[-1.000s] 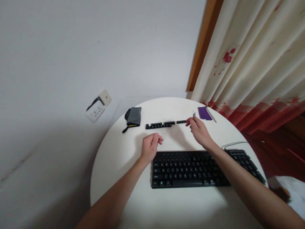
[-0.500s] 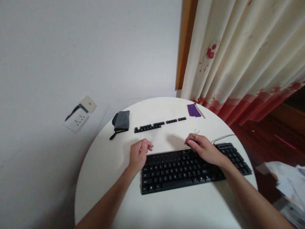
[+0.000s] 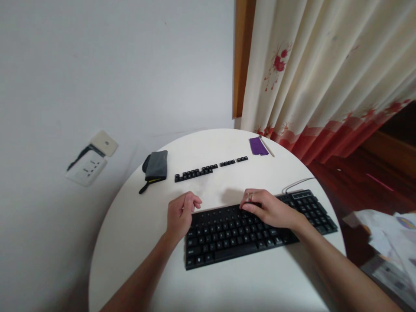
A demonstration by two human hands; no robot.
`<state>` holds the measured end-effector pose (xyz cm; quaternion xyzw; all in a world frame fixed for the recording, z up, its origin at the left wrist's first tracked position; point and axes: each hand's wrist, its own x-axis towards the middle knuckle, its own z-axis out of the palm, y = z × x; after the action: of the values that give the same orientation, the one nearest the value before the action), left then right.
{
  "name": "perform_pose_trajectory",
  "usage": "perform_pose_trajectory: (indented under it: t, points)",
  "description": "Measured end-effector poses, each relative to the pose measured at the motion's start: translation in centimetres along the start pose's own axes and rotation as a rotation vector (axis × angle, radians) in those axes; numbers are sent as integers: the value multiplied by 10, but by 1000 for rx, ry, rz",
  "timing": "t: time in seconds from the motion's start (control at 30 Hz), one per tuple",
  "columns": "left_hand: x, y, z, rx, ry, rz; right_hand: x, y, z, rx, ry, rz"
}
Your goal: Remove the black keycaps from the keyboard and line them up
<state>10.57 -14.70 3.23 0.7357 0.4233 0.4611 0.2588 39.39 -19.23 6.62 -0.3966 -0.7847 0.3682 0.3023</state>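
A black keyboard [image 3: 235, 251] lies on the round white table [image 3: 130, 242], its top row of keycaps removed. Over that stripped row, my right hand [image 3: 263, 208] is closed around a wire keycap puller [image 3: 249, 197]. One wire end shows above the fingers; its lower end is mostly hidden by the hand and blends into the dark keyboard. My left hand [image 3: 182, 214] rests loosely curled by the keyboard's upper left corner, with nothing visible in it. Beyond both hands, several loose black keycaps [image 3: 195, 173] stand in groups along a slanting line.
A grey pouch [image 3: 157, 164] lies at the far left of the table. At the far right are a purple cloth [image 3: 258, 146] and a thin brush-like stick [image 3: 268, 147]. The keyboard's cable [image 3: 299, 182] curves behind its right end. A wall and a curtain [image 3: 292, 86] stand behind.
My right hand has lowered the keycap puller onto the keyboard's top row. The left hand keeps its pose; the whole view has shifted slightly.
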Motion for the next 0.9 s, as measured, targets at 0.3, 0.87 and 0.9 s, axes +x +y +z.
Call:
perform_pose_trajectory:
  t: [0.3, 0.87, 0.9]
  points:
    - [0, 4, 0, 18, 6, -1, 0, -1, 3, -30, -67, -9]
    - [-2, 3, 7, -4, -197, -79, 7, 14, 19, -134, 30, 197]
    - [-2, 3, 7, -3, -209, -80, 7, 15, 20, -137, 44, 207]
